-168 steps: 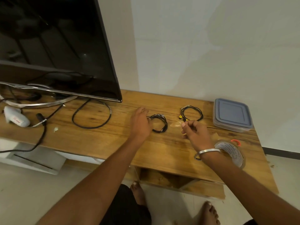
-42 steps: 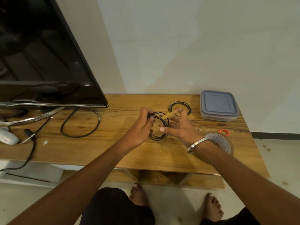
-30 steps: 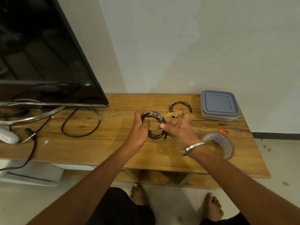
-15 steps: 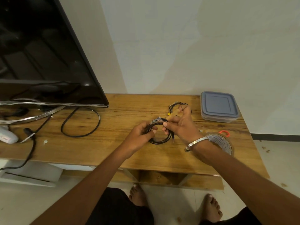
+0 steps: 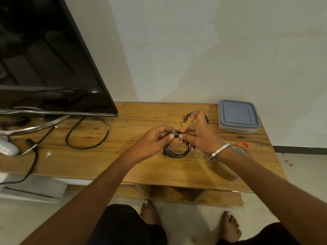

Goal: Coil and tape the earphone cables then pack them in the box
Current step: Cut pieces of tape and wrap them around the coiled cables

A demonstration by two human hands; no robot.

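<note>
Hands meet over the middle of the wooden counter (image 5: 123, 161). Both arms reach out from the bottom of the picture, at about 7 and 5 o'clock, and come together near the center.

The left hand (image 5: 154, 140) has its fingers curled in, and its thumb and first finger pinch the top of a black earphone coil (image 5: 177, 152). The right hand (image 5: 198, 134) pinches the same spot from the other side, so the two thumbs are almost touching. The rest of the coil hangs down in a loop below the hands, close to the counter. A strip of brown tape (image 5: 187, 125) sticks up from the pinched spot, and the right hand's first finger bends over its far end. A silver bracelet (image 5: 219, 152) is on the right wrist.

Just behind the right hand, at about 1 o'clock, a second earphone coil (image 5: 206, 118) lies on the counter, mostly hidden by the fingers. The box (image 5: 238, 116) sits at 2 o'clock by the wall with its gray lid shut. A roll of tape (image 5: 228, 167) lies at 4 o'clock, partly under the right arm, with a small red ring (image 5: 244, 145) just beyond it.

At 10 o'clock stands a black TV (image 5: 44, 59), and a black cable (image 5: 88, 135) loops on the counter below it.
</note>
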